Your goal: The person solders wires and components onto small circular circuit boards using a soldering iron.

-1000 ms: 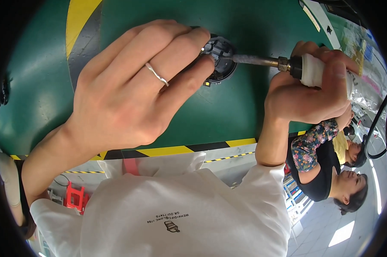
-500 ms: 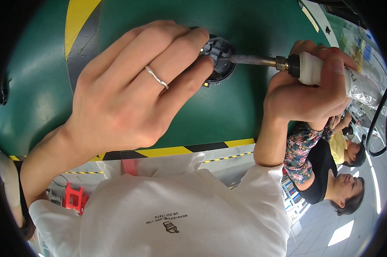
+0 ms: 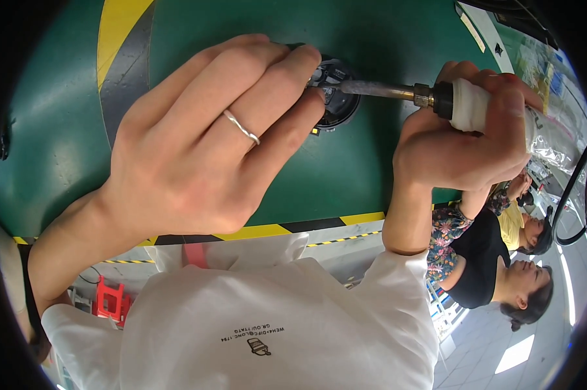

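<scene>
Toward 1 o'clock of view centre, on green table (image 3: 345,179): round black housing (image 3: 345,112). Left hand (image 3: 186,140) at its 9 o'clock, fingers curled over it; some fingertips hidden, can't tell if pinching. Right hand (image 3: 462,146), at its 3 o'clock, clenched round soldering iron (image 3: 384,90), tip toward 9.

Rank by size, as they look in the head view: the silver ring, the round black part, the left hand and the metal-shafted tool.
1. Left hand
2. Metal-shafted tool, partly covered
3. Round black part, partly covered; full size unsure
4. Silver ring
</scene>
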The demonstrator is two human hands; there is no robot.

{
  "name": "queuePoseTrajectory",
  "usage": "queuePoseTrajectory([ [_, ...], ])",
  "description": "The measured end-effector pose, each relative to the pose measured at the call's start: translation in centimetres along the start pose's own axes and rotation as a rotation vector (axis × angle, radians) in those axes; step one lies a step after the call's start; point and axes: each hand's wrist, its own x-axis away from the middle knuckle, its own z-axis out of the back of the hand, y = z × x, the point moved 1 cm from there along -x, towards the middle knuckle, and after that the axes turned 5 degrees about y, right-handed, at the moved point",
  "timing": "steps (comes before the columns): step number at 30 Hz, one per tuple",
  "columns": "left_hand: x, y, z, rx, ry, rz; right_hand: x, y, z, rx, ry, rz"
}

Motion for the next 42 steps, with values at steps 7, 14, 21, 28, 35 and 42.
queuePoseTrajectory([
  [7,0.2,0.0,0.0,-0.001,-0.011,-0.010,0.2,1.0,0.7,-0.207,0.116,-0.117],
  [14,0.2,0.2,-0.3,-0.004,0.005,-0.013,0.4,1.4,0.9,-0.228,0.186,-0.138],
  [21,0.3,0.1,-0.4,0.013,0.014,-0.002,0.2,0.7,0.7,0.049,0.042,0.075],
  [28,0.3,-0.7,-0.5,0.252,0.073,0.109,0.0,-0.2,0.2,-0.163,0.243,-0.112],
  [35,-1.4,-0.6,0.7,0.517,-0.071,0.289,0.7,-0.7,-0.2,-0.095,0.099,-0.110],
  [42,-1.3,-0.6,1.0,0.509,-0.091,0.310,1.1,-0.3,-0.6,-0.109,0.092,-0.115],
])
